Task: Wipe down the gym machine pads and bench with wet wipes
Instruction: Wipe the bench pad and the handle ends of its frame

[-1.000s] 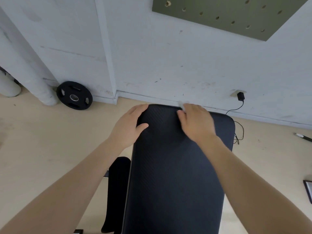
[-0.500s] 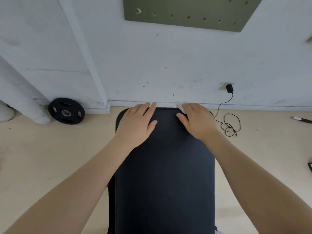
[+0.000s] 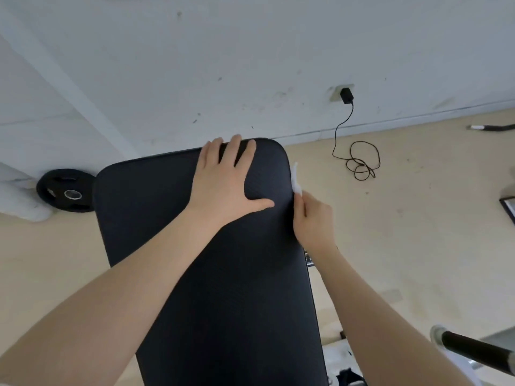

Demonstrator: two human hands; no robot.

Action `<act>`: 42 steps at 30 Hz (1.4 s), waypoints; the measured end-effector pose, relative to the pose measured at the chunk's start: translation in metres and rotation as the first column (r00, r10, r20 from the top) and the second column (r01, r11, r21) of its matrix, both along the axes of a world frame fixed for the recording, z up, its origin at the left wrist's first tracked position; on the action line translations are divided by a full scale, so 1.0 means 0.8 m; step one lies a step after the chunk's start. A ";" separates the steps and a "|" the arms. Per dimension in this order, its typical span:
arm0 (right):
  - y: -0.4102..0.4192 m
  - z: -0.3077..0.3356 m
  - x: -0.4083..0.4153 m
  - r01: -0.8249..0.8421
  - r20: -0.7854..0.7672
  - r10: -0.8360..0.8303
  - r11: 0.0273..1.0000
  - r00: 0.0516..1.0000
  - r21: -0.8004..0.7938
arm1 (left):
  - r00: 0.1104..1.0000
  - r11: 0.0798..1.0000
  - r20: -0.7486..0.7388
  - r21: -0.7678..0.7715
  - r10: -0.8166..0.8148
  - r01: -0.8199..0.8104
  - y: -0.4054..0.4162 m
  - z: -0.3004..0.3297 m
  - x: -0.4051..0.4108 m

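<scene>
Head view: left hand (image 3: 223,185) spread on bench (image 3: 223,274), right hand (image 3: 313,221) pinching wipe (image 3: 295,179), beige floor (image 3: 418,218).

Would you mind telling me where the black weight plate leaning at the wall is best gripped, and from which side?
I would take the weight plate by one of the cut-out slots near its rim, coming from the open floor side in front. It stands on edge, tilted back against the wall, so its back face is closed off, while the face with the slots and the metal hub is turned toward the room.
</scene>
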State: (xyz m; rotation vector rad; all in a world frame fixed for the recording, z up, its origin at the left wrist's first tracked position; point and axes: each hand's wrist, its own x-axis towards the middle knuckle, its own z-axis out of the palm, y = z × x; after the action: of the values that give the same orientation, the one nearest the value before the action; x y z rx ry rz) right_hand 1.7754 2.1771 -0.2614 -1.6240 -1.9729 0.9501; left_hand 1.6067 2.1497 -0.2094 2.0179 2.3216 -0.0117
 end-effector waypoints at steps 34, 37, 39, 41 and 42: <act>-0.037 -0.037 0.042 -0.151 -0.445 -0.031 0.918 0.895 -0.367 | 0.947 0.952 -0.115 0.024 -0.301 0.305 -0.022 -0.016 0.063; -0.080 -0.064 0.077 -0.189 -0.438 -0.084 0.818 0.895 -0.542 | 0.952 0.957 -0.117 -0.105 -0.282 0.270 -0.024 -0.024 0.071; -0.085 -0.068 0.083 -0.191 -0.445 -0.091 0.814 0.891 -0.548 | 0.947 0.959 -0.171 -0.130 -0.272 0.252 -0.024 -0.027 0.074; -0.073 -0.060 0.073 -0.204 -0.468 -0.050 0.854 0.883 -0.478 | 0.944 0.959 -0.189 -0.141 -0.269 0.245 -0.025 -0.028 0.076; -0.065 -0.052 0.065 -0.214 -0.472 -0.010 0.883 0.881 -0.418 | 0.944 0.960 -0.194 -0.137 -0.267 0.243 -0.025 -0.028 0.077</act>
State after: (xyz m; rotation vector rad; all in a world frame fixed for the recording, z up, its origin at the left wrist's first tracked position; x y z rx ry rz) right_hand 1.8276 2.1248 -0.3033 -1.3306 -1.5836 1.7754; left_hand 1.6686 2.1300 -0.2316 2.3445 2.0918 -0.3775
